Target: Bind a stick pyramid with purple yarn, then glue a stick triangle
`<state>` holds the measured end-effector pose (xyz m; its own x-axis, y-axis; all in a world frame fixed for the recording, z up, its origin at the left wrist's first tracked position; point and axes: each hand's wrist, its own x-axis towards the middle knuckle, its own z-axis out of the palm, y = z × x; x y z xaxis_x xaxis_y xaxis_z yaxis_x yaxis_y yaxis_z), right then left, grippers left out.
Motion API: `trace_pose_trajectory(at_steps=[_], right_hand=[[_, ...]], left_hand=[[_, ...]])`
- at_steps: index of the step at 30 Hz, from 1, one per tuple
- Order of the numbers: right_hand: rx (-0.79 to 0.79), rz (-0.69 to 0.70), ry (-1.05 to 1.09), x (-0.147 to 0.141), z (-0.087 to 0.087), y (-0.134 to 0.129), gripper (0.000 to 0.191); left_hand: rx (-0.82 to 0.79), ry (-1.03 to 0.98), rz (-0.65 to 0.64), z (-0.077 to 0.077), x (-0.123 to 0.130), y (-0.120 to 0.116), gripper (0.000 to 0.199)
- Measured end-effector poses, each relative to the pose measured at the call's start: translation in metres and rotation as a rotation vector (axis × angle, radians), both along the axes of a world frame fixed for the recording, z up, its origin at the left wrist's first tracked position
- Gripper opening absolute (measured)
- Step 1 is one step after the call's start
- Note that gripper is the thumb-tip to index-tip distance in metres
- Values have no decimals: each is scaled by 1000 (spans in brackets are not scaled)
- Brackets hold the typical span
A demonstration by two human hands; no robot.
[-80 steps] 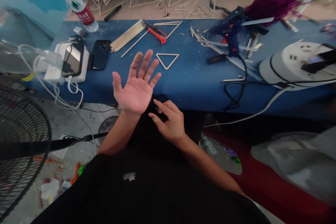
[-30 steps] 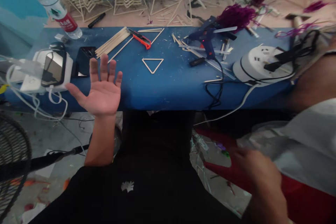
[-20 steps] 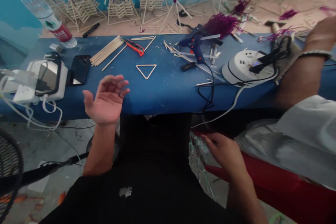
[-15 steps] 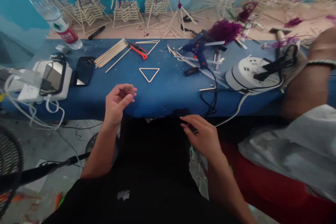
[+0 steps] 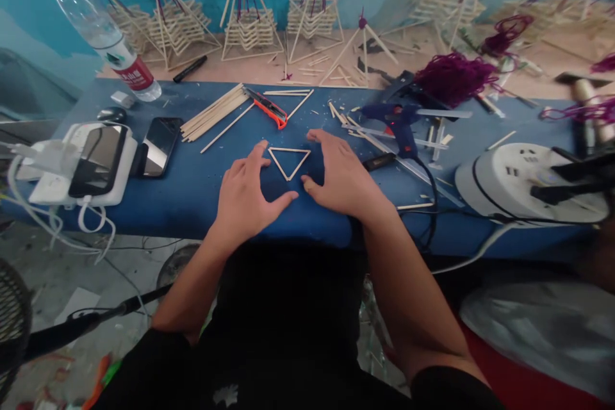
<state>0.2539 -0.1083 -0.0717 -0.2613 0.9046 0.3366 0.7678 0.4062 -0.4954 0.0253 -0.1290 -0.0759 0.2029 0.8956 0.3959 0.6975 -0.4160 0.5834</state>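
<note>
A small triangle of wooden sticks lies flat on the blue table, one corner toward me. My left hand is spread just left of it, fingertips near its upper left corner. On its right side my right hand is spread and curved, holding nothing. Behind the triangle lies an orange cutter, beside a bundle of sticks and a few loose sticks. A blue glue gun rests to the right among clear glue sticks.
Stick structures with purple yarn stand along the back, near a purple yarn pile. At left are a bottle, a phone and a power bank. A white round power strip with cables sits at right.
Both hands have moved up over the table to either side of the triangle, the right one opening from a pinch. The view has shifted, and the other person's arm at right has left it.
</note>
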Motion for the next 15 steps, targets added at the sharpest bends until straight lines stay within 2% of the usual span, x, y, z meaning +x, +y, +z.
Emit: trace_pose_trajectory(at_steps=[2,4,10,15], right_hand=[[-62,17,4,-2,2,5,85],[-88,19,6,-4,4,6,83],[-100,25,-4,-6,10,8,75],[-103,21,-5,-9,11,6,65]], left_hand=[[-26,-64,15,-2,1,3,119],[-53,-99,6,-2,1,7,129],[-132,-178,-25,1,1,10,143],[-125,-274,-21,1,-6,5,143]])
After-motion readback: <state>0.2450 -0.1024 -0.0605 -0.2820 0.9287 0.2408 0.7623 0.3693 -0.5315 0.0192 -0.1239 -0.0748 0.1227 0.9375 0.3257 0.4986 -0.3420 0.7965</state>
